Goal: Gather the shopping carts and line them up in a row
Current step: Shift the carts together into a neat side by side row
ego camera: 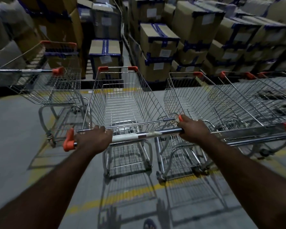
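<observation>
A lone shopping cart [53,86] stands at the far left on the grey floor [15,129], set apart from the rest. The person's left grip [93,140] curls round the left end of the handle bar [139,135] of the middle cart [122,96]. The right grip [194,129] clasps the bar's right end. Just to the right, more carts [221,104] stand side by side, facing stacked cardboard boxes [158,38]. A yellow line [130,194] crosses the floor beneath.
</observation>
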The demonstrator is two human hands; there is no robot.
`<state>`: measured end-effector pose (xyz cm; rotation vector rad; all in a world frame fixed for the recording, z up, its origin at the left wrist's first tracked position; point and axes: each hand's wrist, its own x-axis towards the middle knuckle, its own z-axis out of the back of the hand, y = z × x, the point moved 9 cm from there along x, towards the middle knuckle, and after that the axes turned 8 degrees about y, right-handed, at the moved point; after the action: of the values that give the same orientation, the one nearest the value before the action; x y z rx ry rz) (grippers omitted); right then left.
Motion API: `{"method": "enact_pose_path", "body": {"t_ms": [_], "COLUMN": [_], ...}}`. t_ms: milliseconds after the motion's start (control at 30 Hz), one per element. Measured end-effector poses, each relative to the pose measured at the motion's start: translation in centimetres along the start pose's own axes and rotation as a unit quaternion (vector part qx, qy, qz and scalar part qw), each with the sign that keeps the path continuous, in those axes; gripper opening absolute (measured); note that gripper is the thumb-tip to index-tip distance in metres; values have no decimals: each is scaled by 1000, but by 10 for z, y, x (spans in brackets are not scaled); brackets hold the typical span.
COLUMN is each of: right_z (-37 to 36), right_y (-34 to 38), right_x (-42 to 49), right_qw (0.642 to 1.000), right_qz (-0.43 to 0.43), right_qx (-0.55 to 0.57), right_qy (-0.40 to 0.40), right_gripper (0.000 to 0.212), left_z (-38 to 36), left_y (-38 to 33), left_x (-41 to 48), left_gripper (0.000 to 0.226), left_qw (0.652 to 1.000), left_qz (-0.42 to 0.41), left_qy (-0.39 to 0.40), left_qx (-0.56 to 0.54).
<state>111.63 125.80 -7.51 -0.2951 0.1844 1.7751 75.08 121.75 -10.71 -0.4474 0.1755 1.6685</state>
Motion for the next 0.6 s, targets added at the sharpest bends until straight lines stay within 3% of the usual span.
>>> {"method": "enact_pose_path", "body": {"t_ms": [100,600], "right_z": [-4,-17], "right_y": [-7,-15], "right_x": [-9,-56], "right_qw": [1000,999], "right_qz": [-5,-41], "right_qx": [10,-6], "right_qy": [8,21], "right_gripper": [28,41], "left_z": [-7,-25], "left_y": [-4,-16], "left_x": [-9,-45], "left_gripper": [78,81], "left_qw": [1000,999], "left_qz": [-1,-27], "left_qy": [-1,-21], "left_qx": [-9,1]}}
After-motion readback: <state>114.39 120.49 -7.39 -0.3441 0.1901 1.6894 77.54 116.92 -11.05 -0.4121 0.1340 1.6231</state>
